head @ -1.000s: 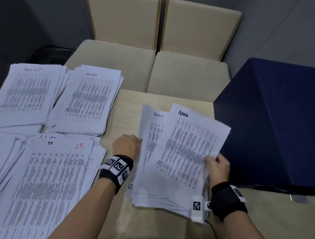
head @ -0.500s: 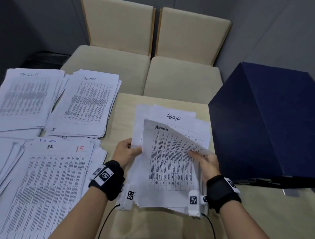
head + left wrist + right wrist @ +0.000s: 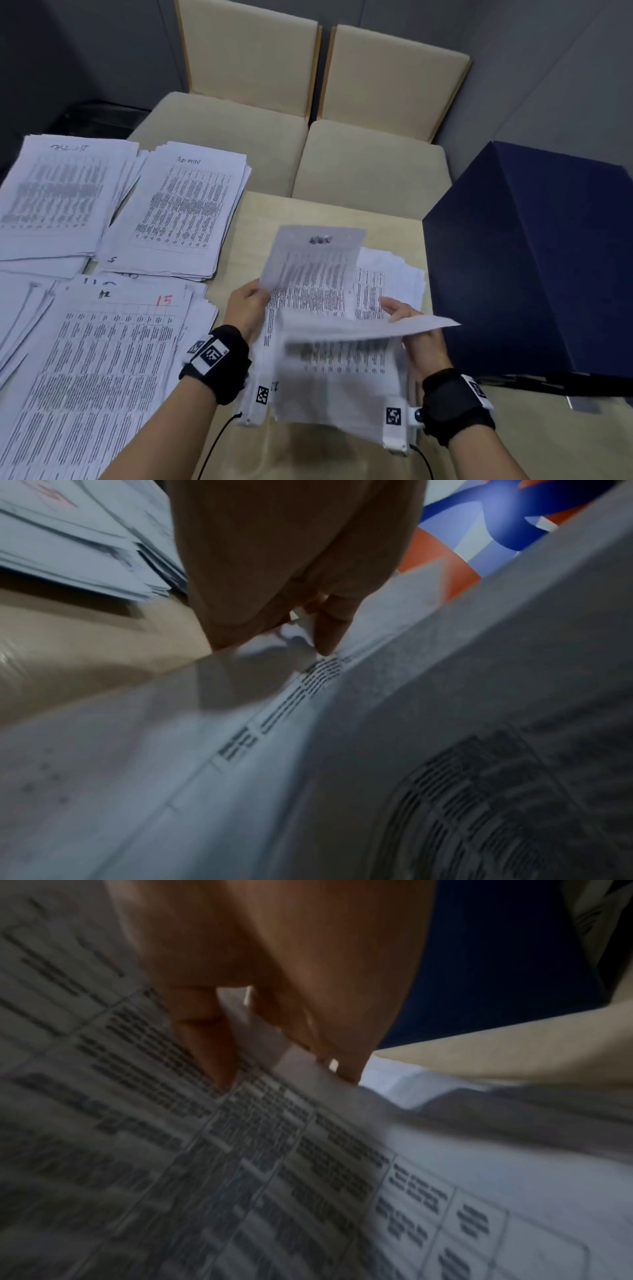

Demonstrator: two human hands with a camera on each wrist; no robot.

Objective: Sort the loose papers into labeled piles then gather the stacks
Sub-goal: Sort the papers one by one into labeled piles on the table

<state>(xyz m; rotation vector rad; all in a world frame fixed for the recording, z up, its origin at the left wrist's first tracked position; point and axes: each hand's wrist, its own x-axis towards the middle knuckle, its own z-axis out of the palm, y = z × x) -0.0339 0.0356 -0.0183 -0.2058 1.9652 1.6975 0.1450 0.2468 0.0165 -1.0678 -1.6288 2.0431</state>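
Along the left edge of the table [image 3: 236, 240], three paper piles crowd together: a far-left pile [image 3: 51, 192] headed in handwriting too blurred to read, an "Admin" pile [image 3: 181, 212] just beside it with edges overlapping, and a near pile [image 3: 96, 359] marked with a red 15, its fanned right edge reaching toward the left hand [image 3: 245, 308]. A strip of bare wood runs between those piles and the loose stack [image 3: 387, 274] in the middle. The left hand pinches the left edge of a raised sheet [image 3: 315, 263], thumb on the printed face. The right hand [image 3: 414, 332] pinches a second sheet [image 3: 342, 363], which curls toward the camera, its top edge folded over. Both sheets hang above the loose stack. The stack's right edge lies just beside a dark blue box [image 3: 534, 260], which fills the table's right side. Beyond the table's far edge stand two beige chairs [image 3: 308, 102].
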